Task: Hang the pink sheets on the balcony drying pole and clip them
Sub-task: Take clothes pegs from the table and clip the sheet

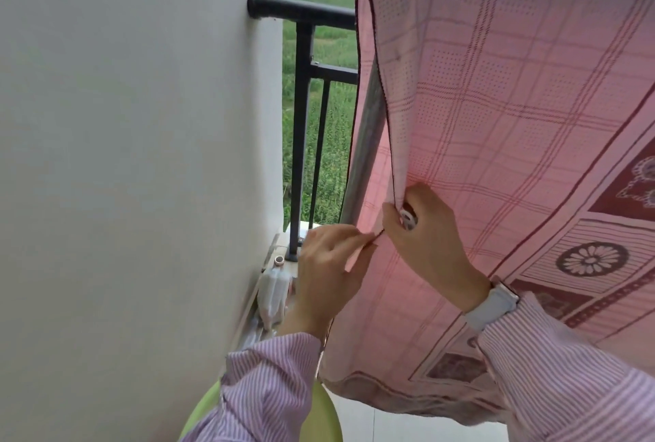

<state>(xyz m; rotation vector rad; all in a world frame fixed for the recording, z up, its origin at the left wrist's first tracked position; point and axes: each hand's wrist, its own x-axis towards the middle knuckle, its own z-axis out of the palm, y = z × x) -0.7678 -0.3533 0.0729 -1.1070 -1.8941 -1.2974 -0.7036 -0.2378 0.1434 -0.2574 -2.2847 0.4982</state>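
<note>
A pink sheet (503,97) with a plaid and dotted pattern and dark red flower panels hangs draped over a pole that the cloth hides. Its dark-trimmed left edge falls in two layers. My right hand (425,228) grips the front layer's edge together with a white clip (408,217) held in the fingers. My left hand (326,264) pinches the edge of the back layer right beside it, thumb and fingers closed on the cloth. Both wrists wear striped pink sleeves; a pale watch band sits on the right wrist.
A white wall (134,158) fills the left. A black balcony railing (304,129) stands behind the sheet, with green fields beyond. Bottles and small items (274,289) lie on the ledge at the railing's foot. A green round object (319,413) is below my left arm.
</note>
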